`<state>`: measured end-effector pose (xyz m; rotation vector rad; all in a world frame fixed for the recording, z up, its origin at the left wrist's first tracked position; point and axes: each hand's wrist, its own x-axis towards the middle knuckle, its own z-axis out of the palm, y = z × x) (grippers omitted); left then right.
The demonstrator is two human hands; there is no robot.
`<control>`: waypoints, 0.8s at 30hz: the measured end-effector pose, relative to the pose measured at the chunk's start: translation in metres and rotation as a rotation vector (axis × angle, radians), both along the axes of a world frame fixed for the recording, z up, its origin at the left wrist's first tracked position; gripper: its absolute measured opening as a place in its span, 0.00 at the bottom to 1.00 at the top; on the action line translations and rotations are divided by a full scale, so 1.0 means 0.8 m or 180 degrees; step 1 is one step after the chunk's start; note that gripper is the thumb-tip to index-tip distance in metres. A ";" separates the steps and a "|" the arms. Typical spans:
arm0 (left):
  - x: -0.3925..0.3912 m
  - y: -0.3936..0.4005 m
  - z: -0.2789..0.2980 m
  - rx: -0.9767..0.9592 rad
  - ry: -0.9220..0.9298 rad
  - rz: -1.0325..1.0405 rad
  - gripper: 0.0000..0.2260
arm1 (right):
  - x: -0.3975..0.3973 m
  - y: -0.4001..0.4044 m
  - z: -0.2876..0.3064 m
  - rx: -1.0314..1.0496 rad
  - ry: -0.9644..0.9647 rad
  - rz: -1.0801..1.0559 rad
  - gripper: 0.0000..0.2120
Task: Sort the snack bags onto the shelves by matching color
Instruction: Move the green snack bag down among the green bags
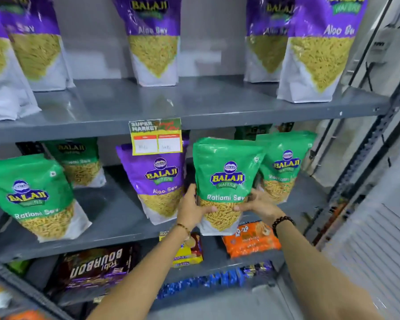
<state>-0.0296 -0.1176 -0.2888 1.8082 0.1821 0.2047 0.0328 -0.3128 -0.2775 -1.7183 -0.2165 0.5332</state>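
Both hands — left hand (192, 209) and right hand (259, 204) — clasp a green bag (224, 179) with fingers wrapped round its lower edges at the middle shelf (116, 229), where one purple bag (157, 181) seems unsorted — the upper shelf (194, 107) holds purple only.

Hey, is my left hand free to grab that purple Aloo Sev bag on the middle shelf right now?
Probably not yet. The left hand and right hand both grip the green Ratlami Sev bag. The purple Aloo Sev bag stands just beside it, nothing in front.
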 end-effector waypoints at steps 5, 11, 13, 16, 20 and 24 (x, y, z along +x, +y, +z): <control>0.044 0.003 -0.031 -0.0032 0.0095 0.0172 0.26 | 0.034 0.020 -0.027 0.0216 -0.0072 -0.0224 0.22; 0.086 0.005 -0.040 -0.0063 0.0087 0.0275 0.27 | 0.068 0.038 -0.034 0.0328 -0.0074 -0.0347 0.26; 0.091 0.005 -0.047 0.0065 0.0093 0.0377 0.28 | 0.076 0.042 -0.038 0.0301 -0.0083 -0.0412 0.26; 0.082 0.001 -0.052 0.0118 0.0087 0.0445 0.32 | 0.078 0.042 -0.052 0.0377 -0.0041 -0.0623 0.28; 0.050 0.002 -0.063 -0.0099 0.0209 0.0472 0.33 | 0.050 0.057 -0.069 0.0445 0.0190 -0.1456 0.37; 0.011 0.011 -0.082 -0.0283 0.0353 0.0735 0.30 | 0.009 0.095 -0.087 0.0198 0.0384 -0.2277 0.20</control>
